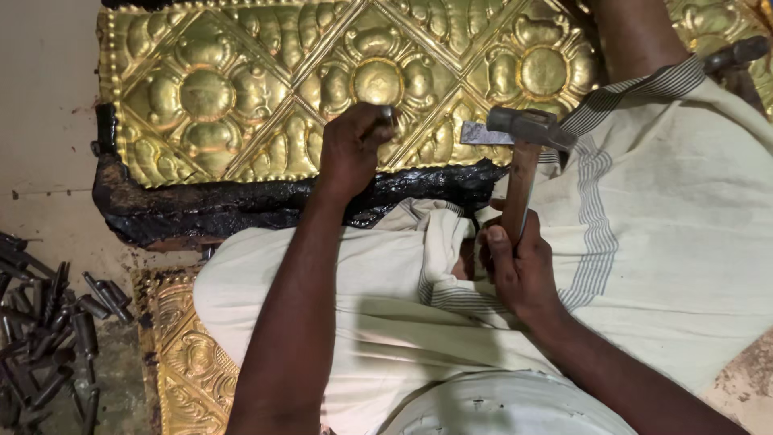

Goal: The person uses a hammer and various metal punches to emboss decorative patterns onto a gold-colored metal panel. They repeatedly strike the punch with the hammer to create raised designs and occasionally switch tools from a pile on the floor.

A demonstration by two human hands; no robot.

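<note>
Floor (44, 121): pale, stained, a few dark specks near the upper left. Black pitch block (209, 205) rests on it, edges lumpy and glossy; embossed brass sheet (266, 80) is bedded on top of the block. Second brass sheet (189, 362) lies flat on the floor just below the block, partly under white cloth. Heap of dark punches (48, 330) at lower left, beside that second sheet.
</note>
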